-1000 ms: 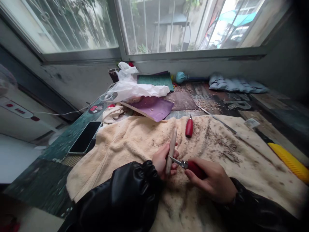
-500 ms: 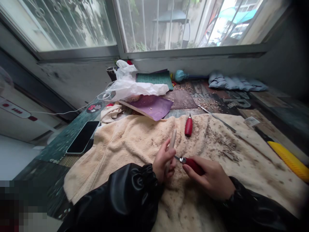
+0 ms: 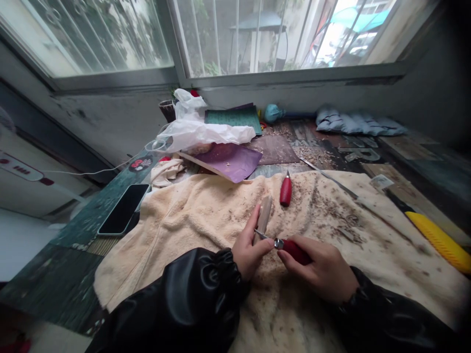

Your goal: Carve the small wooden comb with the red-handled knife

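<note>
My left hand (image 3: 247, 251) is closed around the lower end of a pale wooden stick (image 3: 264, 215) that points up and away over a cream towel (image 3: 191, 220). My right hand (image 3: 324, 269) grips a red-handled carving knife (image 3: 290, 248). Its short metal blade lies against the stick just above my left thumb. Both arms wear black glossy sleeves. A second red-handled tool (image 3: 285, 189) lies on the towel just beyond the stick's tip. Wood shavings are scattered over the towel.
A black phone (image 3: 123, 214) lies left of the towel on the green table. Behind are a purple sheet (image 3: 230, 160), a white plastic bag (image 3: 200, 132), a green mat (image 3: 233, 117) and blue cloth (image 3: 355, 125). A yellow object (image 3: 439, 240) sits at the right edge.
My left hand has turned the stick and slid its grip, so the thumb now sits by the blade. The knife blade has moved slightly up along the stick.
</note>
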Demonstrator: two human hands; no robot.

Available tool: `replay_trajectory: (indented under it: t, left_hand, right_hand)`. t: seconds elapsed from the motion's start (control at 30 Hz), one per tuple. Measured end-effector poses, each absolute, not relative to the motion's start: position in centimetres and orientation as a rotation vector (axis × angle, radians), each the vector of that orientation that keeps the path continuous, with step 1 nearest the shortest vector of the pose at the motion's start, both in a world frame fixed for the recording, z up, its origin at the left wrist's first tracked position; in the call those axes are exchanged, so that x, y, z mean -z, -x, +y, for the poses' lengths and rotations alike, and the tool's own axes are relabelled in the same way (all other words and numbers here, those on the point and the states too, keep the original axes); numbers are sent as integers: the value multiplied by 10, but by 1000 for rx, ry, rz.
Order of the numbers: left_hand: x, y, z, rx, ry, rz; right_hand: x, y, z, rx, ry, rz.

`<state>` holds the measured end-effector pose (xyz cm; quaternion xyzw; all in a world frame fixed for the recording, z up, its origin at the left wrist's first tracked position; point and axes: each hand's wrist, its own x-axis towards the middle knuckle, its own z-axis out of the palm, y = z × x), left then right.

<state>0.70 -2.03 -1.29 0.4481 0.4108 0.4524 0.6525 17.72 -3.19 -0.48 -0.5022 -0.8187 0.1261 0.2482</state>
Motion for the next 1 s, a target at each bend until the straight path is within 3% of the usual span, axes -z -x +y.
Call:
replay_trajectory:
  t: [0.37, 1.0]
  left_hand:
    - [5, -8, -22, -836, -924, 735]
    - [17, -9, -30, -958, -1365, 935]
  right_hand:
    - [5, -175, -34, -364, 1358, -2197]
    - [4, -178, -31, -225, 1311, -2270]
